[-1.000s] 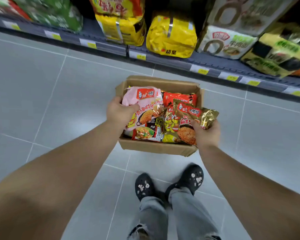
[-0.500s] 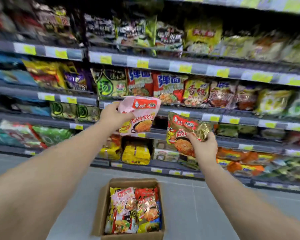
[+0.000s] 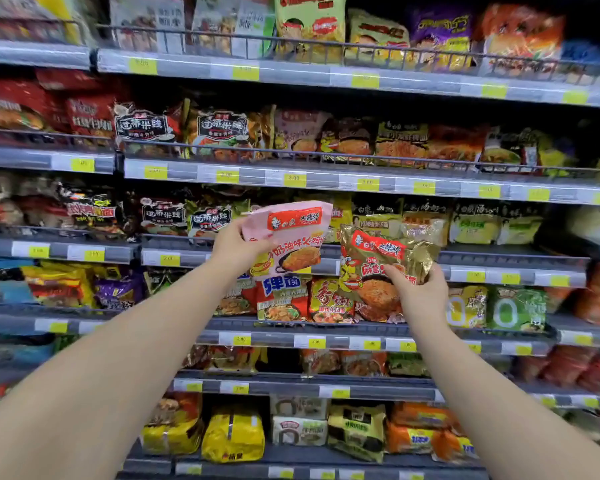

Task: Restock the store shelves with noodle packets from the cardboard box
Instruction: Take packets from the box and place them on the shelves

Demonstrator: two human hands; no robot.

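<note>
Across the whole view ran store shelves (image 3: 499, 261), tier over tier, packed with noodle packs behind grey rails. Both bare arms stretched toward the middle tiers. At the left, the left hand (image 3: 234, 249) gripped a pink noodle packet (image 3: 293, 237) by its left edge, thumb on the front, holding it upright before a shelf rail. Just beside it, slightly lower, the right hand (image 3: 421, 296) pinched a gold noodle packet (image 3: 371, 268) at its right side, thumb pressed on the crinkled foil. Whether the two packets touched could not be told. Small yellow price tags (image 3: 294, 179) lined each rail.
</note>
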